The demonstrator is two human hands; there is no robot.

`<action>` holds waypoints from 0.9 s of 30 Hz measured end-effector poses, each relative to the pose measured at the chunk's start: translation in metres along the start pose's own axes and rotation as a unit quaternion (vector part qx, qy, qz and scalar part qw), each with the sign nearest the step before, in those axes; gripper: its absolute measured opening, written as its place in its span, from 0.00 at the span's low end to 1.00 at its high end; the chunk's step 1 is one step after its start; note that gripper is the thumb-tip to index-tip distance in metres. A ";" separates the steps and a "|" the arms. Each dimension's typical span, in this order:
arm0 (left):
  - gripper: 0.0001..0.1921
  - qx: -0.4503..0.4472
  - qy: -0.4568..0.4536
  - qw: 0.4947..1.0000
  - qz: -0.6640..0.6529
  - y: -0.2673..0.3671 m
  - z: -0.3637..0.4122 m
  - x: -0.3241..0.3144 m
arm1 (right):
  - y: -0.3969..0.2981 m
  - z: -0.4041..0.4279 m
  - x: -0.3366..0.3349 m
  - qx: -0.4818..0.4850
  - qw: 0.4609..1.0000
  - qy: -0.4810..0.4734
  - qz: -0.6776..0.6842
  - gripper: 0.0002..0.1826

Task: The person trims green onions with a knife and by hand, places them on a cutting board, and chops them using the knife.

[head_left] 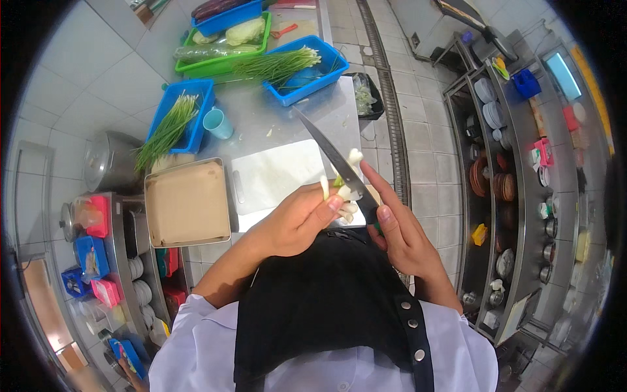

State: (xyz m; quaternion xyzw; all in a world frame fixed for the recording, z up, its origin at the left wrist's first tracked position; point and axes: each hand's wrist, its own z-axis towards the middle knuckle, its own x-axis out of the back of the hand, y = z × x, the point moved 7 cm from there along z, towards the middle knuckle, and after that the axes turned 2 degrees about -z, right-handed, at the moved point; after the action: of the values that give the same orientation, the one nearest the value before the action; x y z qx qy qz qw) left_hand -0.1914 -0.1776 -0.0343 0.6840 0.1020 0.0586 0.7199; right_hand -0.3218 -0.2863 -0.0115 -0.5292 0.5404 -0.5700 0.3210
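Note:
My left hand (304,219) is closed around several white scallion stalk pieces (349,209), their bulb ends sticking out past the thumb. A kitchen knife (338,159) is in my right hand (409,235), its long blade pointing forward and left. The right forefinger is stretched out beside the blade, close to one white bulb end. Blade and stalks meet or overlap in front of my black apron; whether the edge touches them I cannot tell. Beneath the hands lies a white cutting board (277,171) on the steel table (254,117), partly covered by my left hand.
Blue bins (336,68) with green scallions stand farther back, beside a light-blue cup (218,124). A shallow metal tray (188,203) sits left of the board. Behind are a green bin (215,62) with cabbage and a peeler (284,31). A black-lined waste bin (370,95) stands right.

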 end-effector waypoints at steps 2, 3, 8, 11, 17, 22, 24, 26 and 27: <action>0.16 -0.024 -0.033 0.997 0.063 0.007 0.003 -0.002 | -0.002 0.001 -0.001 -0.005 1.000 0.001 0.005 0.31; 0.16 -0.022 -0.033 0.998 0.057 0.007 0.002 -0.002 | -0.003 0.001 -0.002 -0.008 1.000 -0.001 0.012 0.31; 0.17 0.025 -0.009 1.000 -0.006 -0.004 -0.005 0.003 | -0.002 0.000 -0.003 -0.011 1.000 -0.016 0.015 0.31; 0.17 0.035 -0.003 0.999 0.026 -0.002 -0.003 0.004 | 0.001 -0.002 -0.001 -0.018 1.000 -0.022 0.011 0.31; 0.16 0.000 -0.053 0.997 0.049 0.009 -0.001 -0.005 | 0.000 -0.003 -0.002 -0.024 0.999 -0.029 0.019 0.31; 0.15 0.023 -0.031 0.999 0.008 0.005 -0.004 -0.005 | 0.001 -0.006 0.001 -0.034 0.999 -0.037 0.005 0.31; 0.15 0.006 -0.057 0.997 0.049 0.007 -0.002 -0.008 | 0.006 -0.007 0.002 -0.041 0.998 -0.047 0.010 0.31; 0.16 -0.010 -0.084 0.992 0.090 0.009 -0.003 -0.013 | 0.008 -0.007 0.001 -0.028 0.999 -0.040 0.007 0.31; 0.16 0.004 -0.075 0.995 0.066 0.009 -0.002 -0.013 | 0.007 -0.006 0.002 -0.015 0.999 -0.034 0.003 0.31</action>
State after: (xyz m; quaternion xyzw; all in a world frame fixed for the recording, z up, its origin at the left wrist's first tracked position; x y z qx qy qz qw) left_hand -0.2036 -0.1779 -0.0249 0.6944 0.0022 0.0544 0.7176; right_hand -0.3291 -0.2884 -0.0169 -0.5509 0.5393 -0.5429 0.3330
